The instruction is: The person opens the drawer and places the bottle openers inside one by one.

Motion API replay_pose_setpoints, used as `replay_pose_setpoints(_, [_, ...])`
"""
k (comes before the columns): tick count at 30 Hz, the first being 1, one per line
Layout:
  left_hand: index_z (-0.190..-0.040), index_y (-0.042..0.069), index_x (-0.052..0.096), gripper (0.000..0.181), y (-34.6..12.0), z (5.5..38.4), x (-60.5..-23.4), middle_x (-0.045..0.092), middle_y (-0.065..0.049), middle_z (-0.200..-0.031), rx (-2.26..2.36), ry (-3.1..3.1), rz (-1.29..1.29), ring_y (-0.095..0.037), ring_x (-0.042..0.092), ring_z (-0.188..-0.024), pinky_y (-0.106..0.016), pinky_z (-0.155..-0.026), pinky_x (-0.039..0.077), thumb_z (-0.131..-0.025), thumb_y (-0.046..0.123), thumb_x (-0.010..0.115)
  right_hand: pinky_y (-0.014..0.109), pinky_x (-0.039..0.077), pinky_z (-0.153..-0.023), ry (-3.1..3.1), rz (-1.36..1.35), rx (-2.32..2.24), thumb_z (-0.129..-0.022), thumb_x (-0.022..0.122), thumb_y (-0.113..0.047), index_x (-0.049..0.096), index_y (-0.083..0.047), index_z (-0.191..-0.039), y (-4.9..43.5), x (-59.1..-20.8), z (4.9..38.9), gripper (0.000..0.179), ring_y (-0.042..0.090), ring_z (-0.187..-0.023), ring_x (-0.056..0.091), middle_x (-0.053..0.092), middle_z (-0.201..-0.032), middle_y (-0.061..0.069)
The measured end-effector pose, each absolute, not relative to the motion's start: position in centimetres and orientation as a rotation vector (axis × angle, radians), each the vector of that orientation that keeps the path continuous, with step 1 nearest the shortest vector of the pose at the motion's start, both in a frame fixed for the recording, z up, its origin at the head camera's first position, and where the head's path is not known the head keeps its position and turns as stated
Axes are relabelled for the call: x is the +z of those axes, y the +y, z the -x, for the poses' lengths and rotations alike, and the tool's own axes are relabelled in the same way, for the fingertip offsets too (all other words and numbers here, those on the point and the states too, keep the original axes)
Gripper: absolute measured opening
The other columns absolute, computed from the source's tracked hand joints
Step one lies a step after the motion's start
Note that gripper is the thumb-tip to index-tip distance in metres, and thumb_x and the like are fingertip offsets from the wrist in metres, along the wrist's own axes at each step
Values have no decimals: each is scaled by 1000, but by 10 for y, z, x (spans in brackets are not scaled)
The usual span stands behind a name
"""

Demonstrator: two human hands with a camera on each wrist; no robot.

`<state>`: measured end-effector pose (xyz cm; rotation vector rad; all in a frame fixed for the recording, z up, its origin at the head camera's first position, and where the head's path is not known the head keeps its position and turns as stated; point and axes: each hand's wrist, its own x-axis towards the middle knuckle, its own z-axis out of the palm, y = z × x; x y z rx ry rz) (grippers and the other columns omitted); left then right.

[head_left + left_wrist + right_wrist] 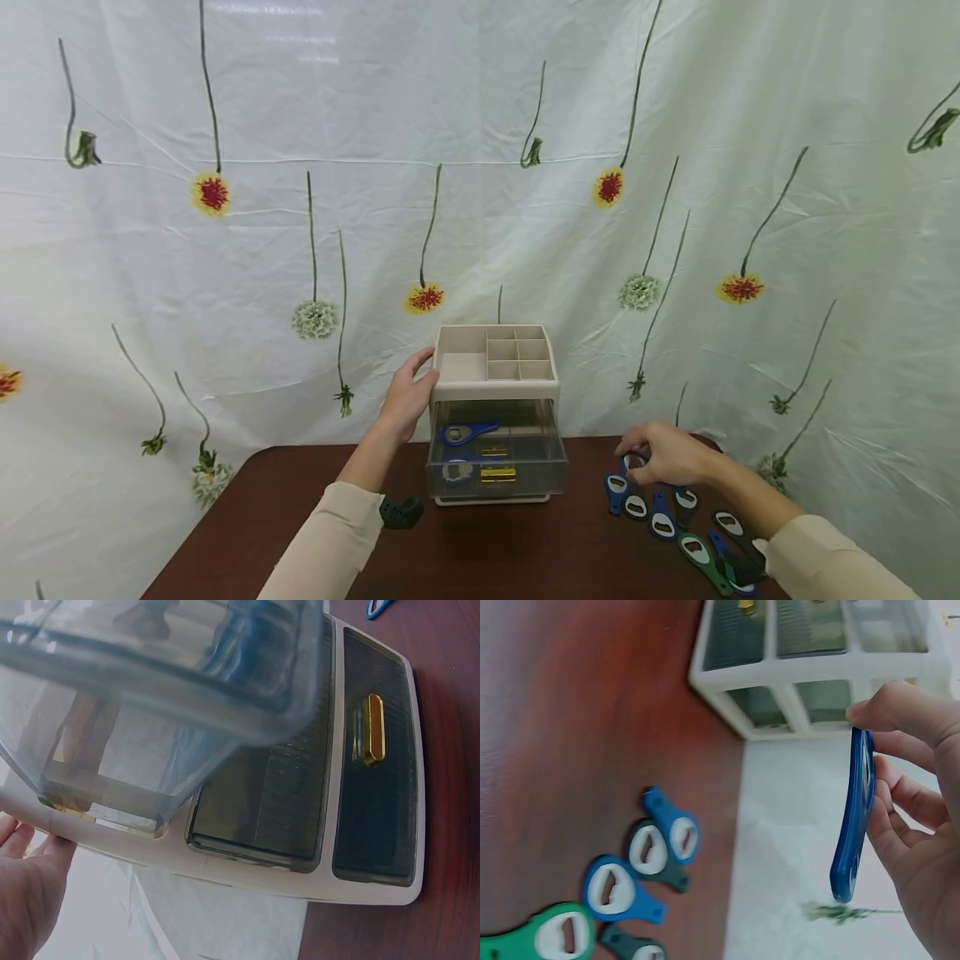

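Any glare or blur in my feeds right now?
Head view: pale light streaks on the white curtain, upper left; left wrist view: the clear pulled-out drawer is close and blurred, with small bright glints; right wrist view: the openers on the table look slightly soft.

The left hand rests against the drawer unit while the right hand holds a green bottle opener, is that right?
Not quite: the bottle opener in the right hand is blue, as the right wrist view shows. The left hand does rest against the drawer unit.
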<state>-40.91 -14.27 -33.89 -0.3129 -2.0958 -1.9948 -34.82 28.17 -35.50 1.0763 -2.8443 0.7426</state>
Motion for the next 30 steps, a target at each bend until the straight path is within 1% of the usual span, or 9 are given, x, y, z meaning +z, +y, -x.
replay_pose_setpoints(2, [-158, 8, 41, 52, -142, 409, -339, 27, -14, -166, -1990, -2099, 317, -37, 51, -133, -53, -102, 46, -107, 11, 51, 37, 51, -73, -2816, -1099, 751, -84, 79, -13, 78, -4, -110, 278, -345, 351, 27, 18, -83, 54, 67, -105, -1])
replay_pose_setpoints(4, [-158, 8, 41, 52, -142, 410, -339, 28, -14, -165, -1992, -2099, 310, -37, 51, -133, -53, -102, 46, -107, 11, 51, 39, 54, -77, -2776, -1127, 734, -84, 79, -14, 78, -3, -110, 273, -335, 354, 28, 20, -86, 58, 68, -107, 1])
replay_pose_setpoints(7, [-158, 7, 40, 53, -141, 411, -339, 27, -14, -166, -1996, -2097, 314, -37, 50, -133, -53, -102, 46, -107, 11, 51, 42, 56, -82, -2735, -1150, 688, -84, 79, -15, 79, -4, -109, 266, -320, 360, 28, 22, -92, 63, 69, -108, 3])
replay_pose_setpoints(10, [-159, 7, 39, 53, -141, 412, -339, 27, -13, -166, -1992, -2099, 321, -36, 49, -134, -52, -102, 46, -107, 11, 51, 42, 56, -83, -2714, -1165, 633, -82, 78, -16, 80, -6, -108, 255, -305, 363, 28, 23, -95, 66, 70, -109, 2])
replay_pose_setpoints(14, [-159, 6, 38, 54, -142, 412, -339, 28, -13, -166, -1992, -2098, 318, -36, 51, -133, -50, -100, 48, -107, 11, 51, 41, 56, -84, -2697, -1194, 606, -83, 77, -14, 80, -5, -109, 234, -287, 366, 27, 25, -96, 67, 70, -109, 3])
replay_pose_setpoints(17, [-159, 7, 39, 54, -143, 412, -339, 29, -12, -165, -1999, -2094, 309, -35, 52, -131, -49, -98, 48, -107, 11, 51, 41, 56, -86, -2703, -1206, 590, -86, 77, -15, 79, -4, -112, 215, -273, 367, 28, 26, -98, 67, 69, -110, 3])
replay_pose_setpoints(22, [-159, 7, 38, 54, -144, 412, -338, 28, -12, -166, -1996, -2097, 324, -36, 49, -133, -51, -100, 47, -107, 11, 51, 45, 55, -90, -2683, -1248, 633, -89, 74, -14, 76, -1, -118, 186, -253, 370, 32, 30, -105, 67, 69, -114, 6])
replay_pose_setpoints(26, [-159, 7, 38, 55, -143, 413, -338, 28, -12, -166, -2011, -2095, 328, -35, 48, -135, -51, -102, 46, -106, 11, 51, 44, 55, -90, -2649, -1286, 626, -90, 73, -15, 76, -2, -120, 167, -245, 373, 33, 29, -105, 68, 69, -114, 6])
replay_pose_setpoints(30, [-159, 7, 39, 54, -142, 415, -339, 29, -11, -165, -2023, -2088, 317, -35, 50, -133, -51, -101, 47, -106, 10, 51, 37, 55, -91, -2650, -1322, 599, -90, 75, -17, 77, -3, -119, 151, -245, 379, 32, 28, -105, 68, 70, -112, 5])
